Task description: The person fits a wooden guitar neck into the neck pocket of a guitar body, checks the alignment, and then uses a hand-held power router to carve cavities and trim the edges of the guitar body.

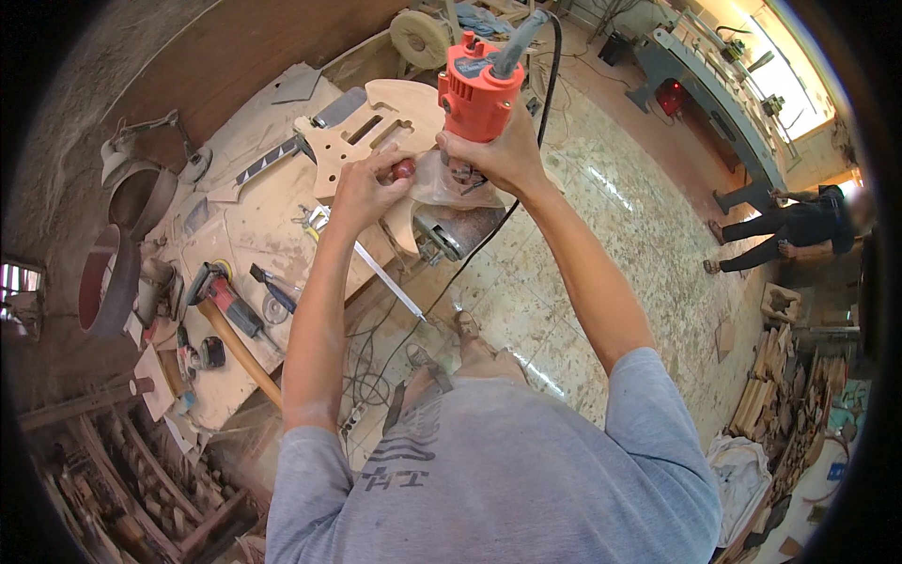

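My right hand (505, 158) is wrapped round the lower part of an upright red handheld router (477, 101). A cloudy clear base plate (449, 188) sits under the router, over a pale wooden electric guitar body (395, 101) with routed pockets and drilled holes. The fingers of my left hand (365, 190) close on a small dark red knob (404, 169) at the left end of that plate. The router's bit and its contact with the wood are hidden. Below the body, a grey clamp-like tool (449, 240) shows at the bench edge.
On the dusty workbench (235, 329) lie an angle grinder (235, 305), a steel ruler-like bar (387, 280) and a metal-shaded lamp (122, 162). The router's black cord (507, 218) loops past my right forearm toward the floor. A person (808, 226) stands at far right, near wood scraps (780, 404).
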The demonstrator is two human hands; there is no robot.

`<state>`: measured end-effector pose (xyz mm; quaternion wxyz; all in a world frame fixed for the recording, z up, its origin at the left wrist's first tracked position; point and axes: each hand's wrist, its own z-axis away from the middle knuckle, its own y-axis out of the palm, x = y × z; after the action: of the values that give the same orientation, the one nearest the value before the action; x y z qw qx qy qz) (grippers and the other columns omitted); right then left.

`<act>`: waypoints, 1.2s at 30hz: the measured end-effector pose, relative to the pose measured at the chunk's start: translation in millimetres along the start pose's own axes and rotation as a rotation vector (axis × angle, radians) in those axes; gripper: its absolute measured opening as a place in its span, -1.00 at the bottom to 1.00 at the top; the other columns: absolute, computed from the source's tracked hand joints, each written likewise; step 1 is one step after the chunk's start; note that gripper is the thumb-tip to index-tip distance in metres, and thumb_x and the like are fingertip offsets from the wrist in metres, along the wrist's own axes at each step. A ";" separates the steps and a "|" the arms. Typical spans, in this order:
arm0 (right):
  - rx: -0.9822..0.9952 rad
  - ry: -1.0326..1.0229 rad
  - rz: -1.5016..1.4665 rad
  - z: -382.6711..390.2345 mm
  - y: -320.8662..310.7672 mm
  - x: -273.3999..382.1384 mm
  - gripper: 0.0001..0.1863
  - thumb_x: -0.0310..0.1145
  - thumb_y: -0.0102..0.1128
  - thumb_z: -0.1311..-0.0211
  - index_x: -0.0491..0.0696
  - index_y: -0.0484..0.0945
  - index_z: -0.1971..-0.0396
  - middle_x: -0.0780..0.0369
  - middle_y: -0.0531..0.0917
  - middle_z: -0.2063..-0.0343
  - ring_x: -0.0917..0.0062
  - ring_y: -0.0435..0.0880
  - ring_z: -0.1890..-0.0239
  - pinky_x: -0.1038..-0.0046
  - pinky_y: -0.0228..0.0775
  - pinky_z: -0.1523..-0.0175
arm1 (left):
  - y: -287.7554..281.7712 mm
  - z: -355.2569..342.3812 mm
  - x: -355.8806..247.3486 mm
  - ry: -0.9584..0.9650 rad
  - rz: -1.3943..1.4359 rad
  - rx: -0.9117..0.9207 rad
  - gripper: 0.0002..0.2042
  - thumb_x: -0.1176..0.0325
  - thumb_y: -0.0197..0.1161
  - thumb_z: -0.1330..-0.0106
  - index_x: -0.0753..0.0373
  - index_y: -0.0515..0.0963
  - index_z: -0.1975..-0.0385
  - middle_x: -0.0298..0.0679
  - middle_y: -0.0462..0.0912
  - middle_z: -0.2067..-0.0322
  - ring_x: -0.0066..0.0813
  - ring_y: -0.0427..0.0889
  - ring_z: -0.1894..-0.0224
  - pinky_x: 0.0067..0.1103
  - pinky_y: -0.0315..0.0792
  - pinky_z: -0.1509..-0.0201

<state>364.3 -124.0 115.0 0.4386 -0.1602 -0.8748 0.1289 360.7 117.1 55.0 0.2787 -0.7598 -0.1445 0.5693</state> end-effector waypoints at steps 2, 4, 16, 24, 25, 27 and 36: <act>0.010 0.031 0.017 5.0 -3.9 -3.7 -0.33 -0.25 0.64 0.06 -0.12 0.54 -0.08 0.24 0.70 0.12 0.54 0.71 0.12 0.42 0.60 0.02 | -2.0 0.5 1.1 0.030 -0.047 0.039 -0.57 0.30 0.46 -0.12 0.04 0.77 -0.06 -0.02 0.81 0.10 -0.22 0.80 -0.02 -0.42 0.62 -0.15; 0.031 0.082 -0.010 15.2 -8.0 1.8 -0.36 -0.29 0.63 0.04 -0.12 0.55 -0.07 0.24 0.70 0.13 0.56 0.71 0.15 0.45 0.62 0.05 | 1.1 3.3 9.2 0.150 -0.082 0.031 -0.57 0.24 0.47 -0.10 -0.03 0.79 -0.05 0.09 0.75 -0.07 -0.11 0.74 -0.16 -0.37 0.58 -0.25; 0.019 0.088 -0.051 5.9 1.8 5.5 0.01 -0.14 0.69 0.16 -0.08 0.35 -0.34 0.15 0.67 -0.08 0.32 0.70 -0.10 0.28 0.52 -0.23 | -0.8 0.6 8.9 0.020 0.130 0.036 -0.58 0.37 0.45 -0.15 0.10 0.77 -0.08 0.12 0.63 -0.26 -0.29 0.85 0.01 -0.48 0.65 -0.12; 0.032 0.088 -0.006 13.6 -1.1 10.3 0.02 -0.13 0.69 0.18 -0.10 0.35 -0.34 0.13 0.66 -0.09 0.29 0.71 -0.11 0.26 0.53 -0.21 | -9.8 3.2 4.6 0.006 0.070 0.102 -0.56 0.34 0.46 -0.08 0.07 0.78 -0.05 0.18 0.65 -0.21 -0.20 0.76 -0.17 -0.42 0.60 -0.24; 0.046 0.105 0.005 18.8 -2.9 12.6 0.00 -0.14 0.69 0.18 -0.10 0.37 -0.32 0.13 0.66 -0.09 0.29 0.71 -0.10 0.26 0.53 -0.20 | -7.2 5.0 9.2 0.083 -0.003 0.080 -0.55 0.32 0.47 -0.05 0.04 0.79 -0.04 0.21 0.64 -0.21 -0.15 0.72 -0.22 -0.40 0.57 -0.28; -0.001 0.086 -0.033 28.6 -4.6 16.7 -0.23 -0.22 0.67 0.08 -0.11 0.49 -0.15 0.22 0.69 0.06 0.47 0.71 0.05 0.38 0.58 -0.08 | -7.1 7.9 6.7 0.116 -0.025 0.110 -0.52 0.22 0.48 0.02 -0.07 0.81 -0.03 0.30 0.61 -0.20 -0.01 0.53 -0.41 -0.32 0.47 -0.41; -0.013 0.159 -0.119 40.5 -31.4 25.1 -0.37 -0.27 0.65 -0.02 -0.11 0.55 -0.08 0.25 0.73 0.16 0.52 0.73 0.13 0.38 0.63 -0.01 | -7.5 13.3 -6.0 0.156 -0.164 0.210 -0.49 0.03 0.56 -0.03 -0.13 0.79 -0.07 0.19 0.48 -0.37 0.03 0.43 -0.48 -0.17 0.21 -0.61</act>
<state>312.1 -146.3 121.1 0.5126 -0.1206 -0.8460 0.0839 347.0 123.4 61.5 0.4123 -0.7541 -0.1238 0.4960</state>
